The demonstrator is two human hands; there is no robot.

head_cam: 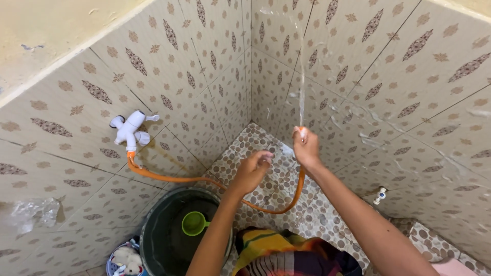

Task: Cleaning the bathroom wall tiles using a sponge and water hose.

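My right hand is raised and grips the end of an orange hose, from which a thin jet of water shoots upward against the tiled wall. The hose loops down under my arms and runs left to a white plastic tap on the left wall. My left hand hovers just left of the right one, fingers loosely curled and apart, holding nothing.
A dark bucket of water with a green scoop floating in it stands below left. A small basket sits beside it. A second white tap is low on the right wall. Pebble-patterned floor lies below.
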